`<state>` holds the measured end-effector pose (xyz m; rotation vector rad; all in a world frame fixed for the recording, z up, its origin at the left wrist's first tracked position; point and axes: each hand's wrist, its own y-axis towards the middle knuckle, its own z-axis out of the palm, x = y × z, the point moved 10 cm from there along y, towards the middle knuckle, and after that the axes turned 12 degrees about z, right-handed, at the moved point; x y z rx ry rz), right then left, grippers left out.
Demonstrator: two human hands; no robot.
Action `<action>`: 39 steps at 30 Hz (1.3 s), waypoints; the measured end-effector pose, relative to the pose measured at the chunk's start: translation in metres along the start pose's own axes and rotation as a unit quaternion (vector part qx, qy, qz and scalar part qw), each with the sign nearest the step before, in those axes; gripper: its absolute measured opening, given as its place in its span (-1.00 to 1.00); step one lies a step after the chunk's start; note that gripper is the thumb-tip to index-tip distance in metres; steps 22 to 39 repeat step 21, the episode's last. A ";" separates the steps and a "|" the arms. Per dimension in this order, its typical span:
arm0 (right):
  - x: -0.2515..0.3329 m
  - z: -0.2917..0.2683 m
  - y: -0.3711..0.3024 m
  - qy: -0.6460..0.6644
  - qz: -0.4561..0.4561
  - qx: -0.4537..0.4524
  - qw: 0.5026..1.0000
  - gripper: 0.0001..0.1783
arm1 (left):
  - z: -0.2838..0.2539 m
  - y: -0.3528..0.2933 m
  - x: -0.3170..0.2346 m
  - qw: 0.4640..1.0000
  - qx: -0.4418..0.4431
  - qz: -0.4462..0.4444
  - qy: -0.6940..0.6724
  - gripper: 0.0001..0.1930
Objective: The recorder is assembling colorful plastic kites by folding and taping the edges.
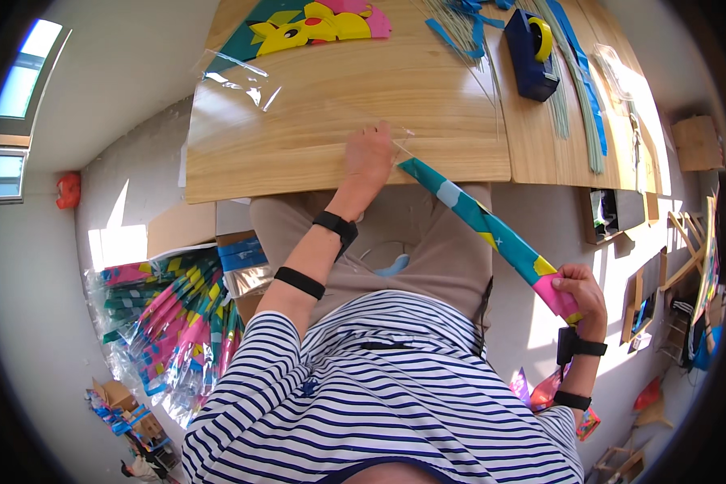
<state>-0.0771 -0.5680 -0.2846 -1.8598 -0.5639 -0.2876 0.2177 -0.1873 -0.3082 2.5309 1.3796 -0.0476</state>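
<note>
A rolled-up kite, teal with yellow, pale blue and pink patches, slants from the table's front edge down to the right. Its pink lower end is gripped by my right hand, thumb on top. At its narrow upper tip, over the table edge, my left hand is closed. A thin pale line runs from those fingers toward the tip, with a clear glint beside it. What the left fingers pinch is too small to make out.
The wooden table bears a flat printed sheet, clear plastic film, a tape dispenser, thin rods and blue ribbon. Many plastic-sleeved rolled kites lie at lower left beside a cardboard box.
</note>
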 end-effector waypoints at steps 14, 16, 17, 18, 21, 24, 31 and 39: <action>0.006 -0.001 -0.004 -0.022 -0.004 -0.011 1.000 -0.75 | -0.004 -0.013 0.021 0.981 -0.116 -0.053 -0.146 -0.70; 0.010 -0.001 -0.006 -0.008 0.000 -0.010 1.000 -0.76 | -0.006 -0.015 0.024 0.977 -0.119 -0.038 -0.175 -0.67; 0.014 0.000 -0.006 -0.014 0.002 -0.012 1.000 -0.76 | -0.008 -0.014 0.024 0.974 -0.120 -0.030 -0.189 -0.65; 0.018 0.000 -0.005 -0.019 0.004 -0.014 1.000 -0.76 | -0.008 -0.014 0.024 0.974 -0.116 -0.027 -0.195 -0.64; 0.013 -0.002 0.006 -0.018 0.018 -0.020 0.999 -0.75 | -0.007 -0.013 0.025 0.974 -0.102 -0.018 -0.201 -0.62; 0.013 -0.002 0.006 -0.018 0.018 -0.020 0.999 -0.75 | -0.007 -0.013 0.025 0.974 -0.102 -0.018 -0.201 -0.62; 0.013 -0.002 0.006 -0.018 0.018 -0.020 0.999 -0.75 | -0.007 -0.013 0.025 0.974 -0.102 -0.018 -0.201 -0.62; 0.013 -0.002 0.006 -0.018 0.018 -0.020 0.999 -0.75 | -0.007 -0.013 0.025 0.974 -0.102 -0.018 -0.201 -0.62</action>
